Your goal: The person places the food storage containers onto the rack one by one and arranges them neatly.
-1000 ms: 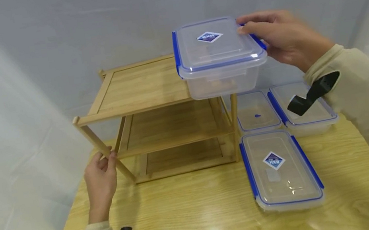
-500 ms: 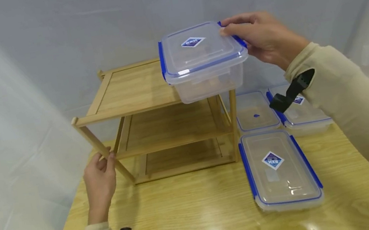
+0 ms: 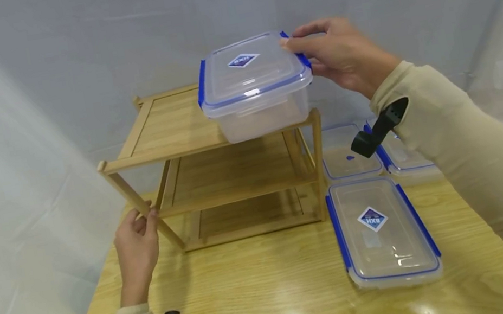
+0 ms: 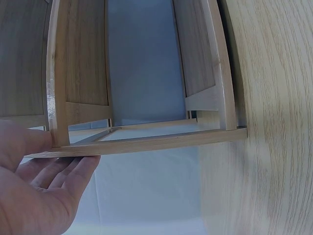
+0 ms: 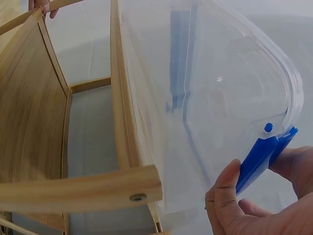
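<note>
My right hand (image 3: 339,55) grips the blue-clipped right side of a clear plastic food container (image 3: 253,77), thumb on the lid and fingers beneath the rim. The container is over the right part of the top shelf of a wooden three-tier rack (image 3: 167,121), slightly tilted. In the right wrist view its clear wall (image 5: 225,83) is close beside the shelf edge; whether its base touches the shelf I cannot tell. My left hand (image 3: 137,246) holds the rack's front left post at middle-shelf height. In the left wrist view, thumb and fingers of that hand (image 4: 44,191) pinch the post.
A flat lidded container (image 3: 387,234) with blue clips lies on the wooden table (image 3: 234,297), right of the rack. Behind it are two more lidded containers, one beside the rack (image 3: 350,155) and one farther right (image 3: 409,156), partly hidden by my right arm. Pale sheeting hangs around the table.
My right hand has carried the food container leftward, from the rack's right end to farther over the top shelf. My left hand and the rack have stayed put.
</note>
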Action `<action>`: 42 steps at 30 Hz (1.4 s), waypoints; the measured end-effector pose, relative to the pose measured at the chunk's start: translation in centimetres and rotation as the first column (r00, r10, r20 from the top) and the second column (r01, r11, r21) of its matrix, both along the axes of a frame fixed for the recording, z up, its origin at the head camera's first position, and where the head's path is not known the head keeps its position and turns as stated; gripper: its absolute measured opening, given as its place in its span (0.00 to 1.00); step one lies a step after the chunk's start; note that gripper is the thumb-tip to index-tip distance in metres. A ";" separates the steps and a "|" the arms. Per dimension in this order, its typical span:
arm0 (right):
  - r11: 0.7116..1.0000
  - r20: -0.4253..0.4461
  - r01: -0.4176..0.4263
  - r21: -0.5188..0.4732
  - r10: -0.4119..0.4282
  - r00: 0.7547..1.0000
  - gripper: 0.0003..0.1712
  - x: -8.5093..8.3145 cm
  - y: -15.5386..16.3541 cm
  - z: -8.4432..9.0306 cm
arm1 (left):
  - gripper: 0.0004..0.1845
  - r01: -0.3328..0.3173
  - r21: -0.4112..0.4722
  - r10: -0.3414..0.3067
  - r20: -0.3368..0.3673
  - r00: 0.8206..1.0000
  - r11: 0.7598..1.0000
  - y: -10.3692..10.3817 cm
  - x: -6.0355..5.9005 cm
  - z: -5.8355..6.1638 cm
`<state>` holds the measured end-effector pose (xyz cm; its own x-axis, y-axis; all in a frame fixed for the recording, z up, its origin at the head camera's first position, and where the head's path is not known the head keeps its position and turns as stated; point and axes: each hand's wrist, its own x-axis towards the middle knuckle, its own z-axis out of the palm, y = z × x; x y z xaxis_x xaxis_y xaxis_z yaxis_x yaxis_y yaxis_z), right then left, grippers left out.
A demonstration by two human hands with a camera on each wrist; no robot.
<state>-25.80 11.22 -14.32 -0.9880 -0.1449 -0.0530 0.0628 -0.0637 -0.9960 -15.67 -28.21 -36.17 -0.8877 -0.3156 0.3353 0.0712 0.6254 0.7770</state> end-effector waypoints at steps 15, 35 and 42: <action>0.999 -0.021 -0.045 -0.017 0.044 0.999 0.27 0.0 -2.6 -0.5 | 0.20 -0.004 -0.014 0.003 -0.011 1.000 1.000 0.1 0.1 0.2; 0.991 -0.008 -0.067 -0.120 0.066 0.998 0.21 0.1 -6.1 -1.0 | 0.20 0.000 -0.022 0.000 -0.012 1.000 1.000 0.0 0.1 0.2; 0.985 -0.035 -0.109 -0.133 0.105 0.994 0.26 0.3 -7.0 -1.2 | 0.20 -0.008 -0.007 0.008 -0.005 1.000 1.000 0.1 0.1 0.1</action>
<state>-25.48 4.24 -15.49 -0.9673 -0.2538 0.0010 0.0493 -0.1917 -0.9802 -15.54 -28.13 -36.02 -0.8833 -0.3204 0.3422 0.0702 0.6313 0.7724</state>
